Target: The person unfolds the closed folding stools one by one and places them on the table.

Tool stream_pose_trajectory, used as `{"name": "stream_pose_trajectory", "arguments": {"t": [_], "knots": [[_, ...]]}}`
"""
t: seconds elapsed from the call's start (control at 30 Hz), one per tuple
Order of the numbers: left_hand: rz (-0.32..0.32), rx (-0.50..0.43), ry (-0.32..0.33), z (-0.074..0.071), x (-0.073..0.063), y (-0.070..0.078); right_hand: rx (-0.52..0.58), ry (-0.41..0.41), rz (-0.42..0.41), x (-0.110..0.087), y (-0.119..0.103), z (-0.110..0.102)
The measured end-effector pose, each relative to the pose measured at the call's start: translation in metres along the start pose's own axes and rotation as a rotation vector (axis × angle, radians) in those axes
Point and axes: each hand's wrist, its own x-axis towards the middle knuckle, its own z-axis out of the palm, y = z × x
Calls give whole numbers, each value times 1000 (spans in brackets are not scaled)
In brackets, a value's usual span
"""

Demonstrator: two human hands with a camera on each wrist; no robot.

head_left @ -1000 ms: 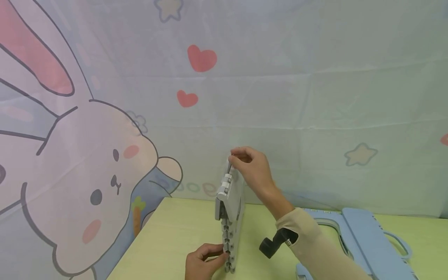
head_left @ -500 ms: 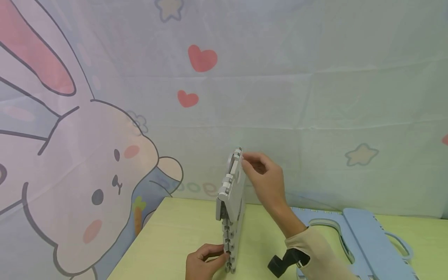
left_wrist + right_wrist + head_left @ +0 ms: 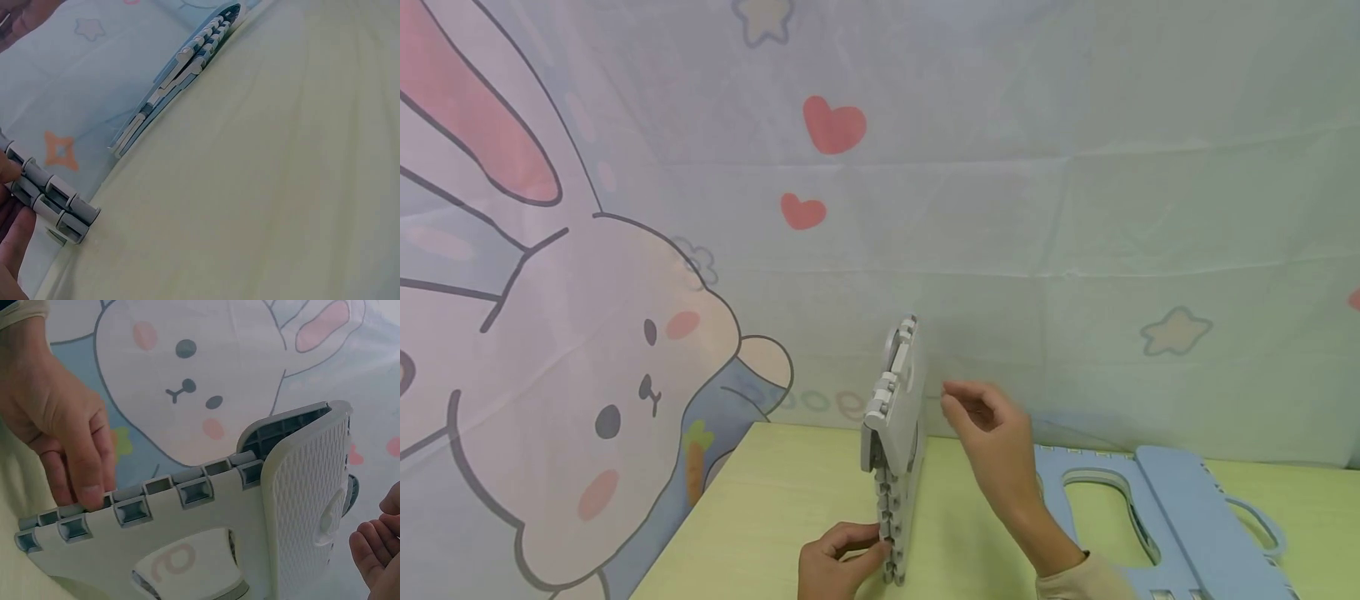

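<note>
A light grey plastic folding step stool [image 3: 891,467] stands folded flat and upright on its edge on the table. My left hand [image 3: 837,560] pinches its hinged edge low down, near the table. In the right wrist view the left hand's [image 3: 69,437] fingers sit on the row of hinge knuckles, and the textured step panel [image 3: 306,494] shows at the far end. My right hand [image 3: 992,433] is in the air just right of the stool, fingers loosely bent, with nothing visible in it. At the stool's top end is a thin loop handle [image 3: 891,346].
A blue folding stool [image 3: 1195,517] with a cut-out and a carry handle [image 3: 1258,525] lies folded at the right of the pale yellow-green table [image 3: 760,492]. Behind hangs a fabric backdrop [image 3: 962,250] printed with a rabbit, hearts and stars.
My right hand has let go of the handle at the stool's top and moved right and down, away from it. The left hand and stool have stayed in place.
</note>
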Motion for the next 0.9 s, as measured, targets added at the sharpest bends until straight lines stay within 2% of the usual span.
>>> {"name": "stream_pose_trajectory", "arguments": {"t": [0.2, 0.5, 0.9], "knots": [[0, 13, 12, 1, 1, -1, 1, -5, 49, -17, 15, -1], [14, 27, 26, 3, 0, -1, -70, -48, 130, -50, 41, 5], [5, 6, 3, 1, 1, 0, -44, -174, 319, -77, 54, 12]]}}
